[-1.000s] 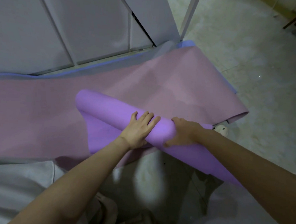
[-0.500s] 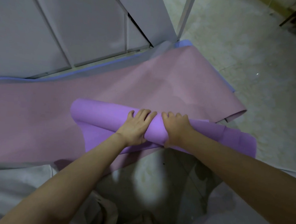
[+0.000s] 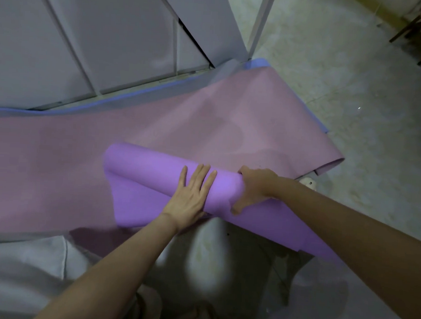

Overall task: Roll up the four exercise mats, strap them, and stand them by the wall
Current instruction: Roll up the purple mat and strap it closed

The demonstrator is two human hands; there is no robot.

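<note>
So that the half-rolled purple mat (image 3: 153, 167) would not spring loose, it seemed, the left grip (image 3: 190, 195) pressed flat on it with straight fingers (image 3: 202, 177) while the right grip (image 3: 254, 189), just beside, curled around it, a pink mat (image 3: 206, 125) beneath both.

Part-rolled mat (image 3: 152, 173) atop flat mat (image 3: 206, 125)
</note>
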